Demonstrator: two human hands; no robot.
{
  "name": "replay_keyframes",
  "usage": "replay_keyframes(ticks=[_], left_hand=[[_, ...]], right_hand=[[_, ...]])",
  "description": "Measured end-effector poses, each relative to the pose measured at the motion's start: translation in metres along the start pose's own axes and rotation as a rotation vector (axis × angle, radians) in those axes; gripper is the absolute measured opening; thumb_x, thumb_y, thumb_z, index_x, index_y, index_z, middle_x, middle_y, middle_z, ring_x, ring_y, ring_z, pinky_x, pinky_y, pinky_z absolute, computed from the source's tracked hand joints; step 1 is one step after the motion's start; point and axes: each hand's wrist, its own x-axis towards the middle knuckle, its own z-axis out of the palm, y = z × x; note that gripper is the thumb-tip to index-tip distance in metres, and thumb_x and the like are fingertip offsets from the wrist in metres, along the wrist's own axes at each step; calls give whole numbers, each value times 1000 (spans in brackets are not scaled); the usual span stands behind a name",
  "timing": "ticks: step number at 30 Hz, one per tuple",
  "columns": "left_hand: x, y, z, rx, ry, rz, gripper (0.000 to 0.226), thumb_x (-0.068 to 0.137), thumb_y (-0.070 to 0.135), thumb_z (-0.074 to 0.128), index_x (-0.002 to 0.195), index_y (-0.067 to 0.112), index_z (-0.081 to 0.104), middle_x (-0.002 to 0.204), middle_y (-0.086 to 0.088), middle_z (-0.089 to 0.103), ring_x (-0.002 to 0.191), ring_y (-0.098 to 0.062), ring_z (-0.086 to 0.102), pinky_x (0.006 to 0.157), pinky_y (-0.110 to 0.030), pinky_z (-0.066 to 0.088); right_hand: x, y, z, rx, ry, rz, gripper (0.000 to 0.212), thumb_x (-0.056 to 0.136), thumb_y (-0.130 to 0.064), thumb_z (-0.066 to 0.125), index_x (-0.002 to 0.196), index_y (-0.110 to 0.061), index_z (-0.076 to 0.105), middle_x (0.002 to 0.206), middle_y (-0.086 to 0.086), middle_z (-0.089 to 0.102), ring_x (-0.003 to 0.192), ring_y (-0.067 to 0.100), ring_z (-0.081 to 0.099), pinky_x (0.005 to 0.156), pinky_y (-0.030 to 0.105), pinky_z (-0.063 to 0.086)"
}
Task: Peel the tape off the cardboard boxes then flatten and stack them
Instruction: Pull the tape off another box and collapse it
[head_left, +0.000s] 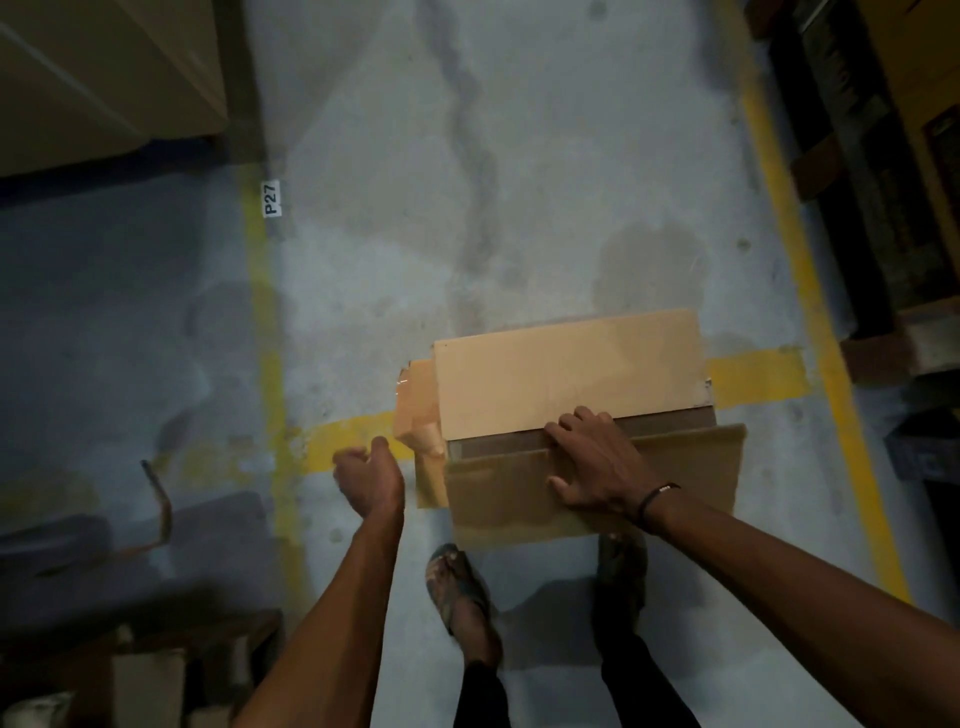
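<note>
Head view. A cardboard box (571, 415) sat on the grey concrete floor (519, 182), slightly toward 4 o'clock of frame centre, just ahead of the person's feet. Its far top flap (566, 376) lay folded over and caught the light; the near flap (597, 478) lay lower and darker, with a narrow dark gap between the two. At the box's 9 o'clock end a side flap stuck out, and shiny brown tape (415, 410) was visible on it, wrinkled near the corner.

Right hand (597, 462) lay flat on the box top, fingers spread and straight, fingertips at the edge of the far flap, palm on the near flap. A dark band (655, 499) sat on that wrist. Nothing was gripped.

Left hand (370, 480) was off the box, just at its 9 o'clock side, above the floor. Fingers were loosely curled, palm turned toward the box; it held nothing that could be made out. The two hands were apart.

Feet: left foot in a sandal (460, 592) at 6 o'clock of the box; the right foot was partly under the box's near edge.

Yellow floor lines (270, 332) ran along 9 o'clock and 3 o'clock, with a cross stripe passing under the box. A white label reading "P27" (272, 198) sat on the 9 o'clock line. Large pale cartons (104, 78) stood at 10 o'clock; dark racking (857, 182) at 2 o'clock. A bent strap (158, 514) lay at 8 o'clock.
</note>
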Motion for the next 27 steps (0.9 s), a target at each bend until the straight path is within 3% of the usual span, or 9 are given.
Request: replay_keyframes(ticks=[2, 5, 8, 11, 13, 15, 19, 23, 27], left_hand=[[-17, 14, -2, 92, -195, 396, 10, 95, 20, 59, 95, 11, 64, 92, -6, 69, 90, -28, 67, 70, -33, 46], [-44, 44, 8, 253, -733, 664, 14, 99, 14, 57, 97, 15, 70, 74, -3, 72, 61, -10, 65, 60, -27, 52], [-81, 62, 33, 738, -1020, 935, 22, 99, 16, 58, 118, 20, 69, 84, -1, 73, 71, -16, 69, 65, -29, 53], [-117, 55, 66, 1173, -984, 1149, 38, 100, 19, 55, 137, 26, 58, 115, -5, 69, 100, -26, 67, 77, -36, 52], [-134, 42, 87, 1377, -924, 1214, 32, 103, 26, 53, 134, 24, 58, 107, -6, 69, 90, -24, 66, 71, -35, 52], [-143, 27, 100, 1542, -838, 1181, 24, 103, 34, 56, 120, 22, 66, 87, -2, 66, 71, -19, 61, 59, -32, 50], [-146, 6, 106, 1764, -720, 918, 28, 97, 46, 61, 90, 20, 71, 67, 1, 66, 49, -19, 61, 38, -26, 48], [-144, -8, 103, 1722, -552, 1059, 32, 98, 41, 55, 108, 11, 63, 95, -14, 65, 81, -29, 67, 63, -37, 58], [-151, -13, 88, 1574, -463, 1138, 43, 99, 43, 44, 122, 8, 51, 102, -15, 56, 83, -30, 62, 69, -39, 58]], right_hand=[[-17, -7, -6, 35, 9, -10, 45, 73, -59, 63, 102, -25, 57, 97, -3, 56, 88, 17, 47, 80, 37, 45], [-38, -19, -19, 236, -77, 87, 48, 74, -72, 56, 86, -26, 61, 84, -9, 62, 76, 14, 56, 69, 33, 50], [-44, -17, -21, 474, -276, 224, 47, 91, -61, 46, 83, -20, 66, 84, 0, 70, 78, 21, 65, 72, 39, 53], [-46, -2, -7, 402, -406, 326, 19, 94, -35, 55, 104, -19, 60, 103, 9, 70, 93, 30, 66, 79, 38, 52], [-48, 8, 10, 306, -447, 374, 52, 90, -34, 61, 139, -24, 47, 113, 11, 69, 99, 30, 67, 87, 38, 56], [-48, 17, 23, 166, -389, 394, 77, 88, -41, 62, 156, -32, 26, 114, 9, 68, 99, 28, 67, 88, 38, 58], [-47, 33, 37, -162, -288, 458, 78, 88, -54, 60, 155, -36, 25, 146, 16, 33, 104, 27, 61, 86, 35, 56], [-50, 34, 41, -276, -223, 447, 72, 90, -58, 56, 153, -37, 28, 162, 23, 6, 117, 43, 47, 76, 40, 58], [-65, 26, 43, -159, -78, 482, 64, 71, -39, 80, 131, -26, 60, 158, 35, 24, 115, 58, 52, 91, 53, 51]])
